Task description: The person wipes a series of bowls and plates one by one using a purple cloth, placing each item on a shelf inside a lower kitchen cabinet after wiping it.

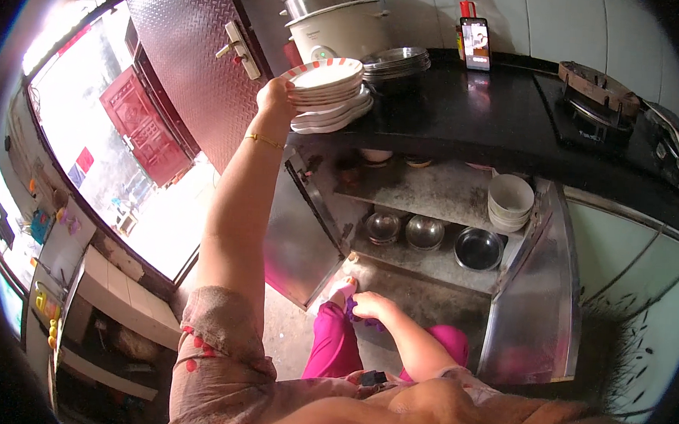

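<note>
My left hand [274, 97] reaches far out to the counter's left end and grips the rim of a stack of round white plates [329, 82]. Red marks run around the top plate's rim. Under these plates lie several white wavy-edged dishes [333, 116]. Low in front of my knees, my right hand [372, 304] holds a crumpled purple cloth [373, 324], partly hidden by the fingers. Before me is an open cupboard with metal bowls [425, 232] and a metal pan [478, 249] on its lower shelf. White bowls [510, 197] are stacked at its right side.
Behind the plates stand a cream electric cooker [340, 33] and stacked metal plates [396, 62]. A phone [476, 43] leans upright at the back of the black counter [454, 114]. A gas stove [595, 113] is at right. Cupboard doors [533, 314] swing out on both sides.
</note>
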{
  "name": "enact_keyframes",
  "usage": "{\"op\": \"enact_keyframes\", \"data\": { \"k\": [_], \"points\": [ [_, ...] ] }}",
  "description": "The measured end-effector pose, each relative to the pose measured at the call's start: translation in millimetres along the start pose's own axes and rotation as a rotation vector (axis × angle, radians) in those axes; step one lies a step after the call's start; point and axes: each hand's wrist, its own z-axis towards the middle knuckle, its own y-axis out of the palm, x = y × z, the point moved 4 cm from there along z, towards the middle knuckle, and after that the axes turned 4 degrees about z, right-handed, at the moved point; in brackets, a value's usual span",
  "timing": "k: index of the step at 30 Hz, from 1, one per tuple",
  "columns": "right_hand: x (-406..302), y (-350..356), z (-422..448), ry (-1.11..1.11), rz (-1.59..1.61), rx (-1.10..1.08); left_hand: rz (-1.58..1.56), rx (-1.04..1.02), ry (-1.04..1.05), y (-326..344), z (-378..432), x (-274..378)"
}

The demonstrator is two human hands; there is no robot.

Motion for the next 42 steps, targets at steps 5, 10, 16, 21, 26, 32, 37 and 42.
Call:
{"op": "enact_keyframes", "data": {
  "k": [5,10,16,21,26,32,37,42],
  "points": [
    [2,-11,-9,0.004,-0.027,0.013,0.036,0.053,0.017,-4,-46,19],
    [3,-11,-25,0.037,-0.003,0.023,-0.135,-0.193,-0.051,-12,-51,25],
    [10,-12,-26,0.053,-0.017,0.013,-0.219,-0.336,-0.198,25,-91,15],
    [13,-16,-28,0.06,-0.029,0.008,-0.143,-0.428,-0.185,60,-105,-11],
    [14,-23,-35,0.074,-0.003,0.022,-0.16,-0.467,-0.254,102,-147,-26],
    [19,-18,-29,0.054,0.002,0.018,-0.164,-0.464,-0.313,134,-136,-55],
    [20,-23,-31,0.053,0.008,0.014,-0.168,-0.498,-0.288,149,-156,-60],
    [14,-24,-33,-0.002,0.042,0.034,-0.137,-0.357,-0.279,148,-119,-81]
  ]
}}
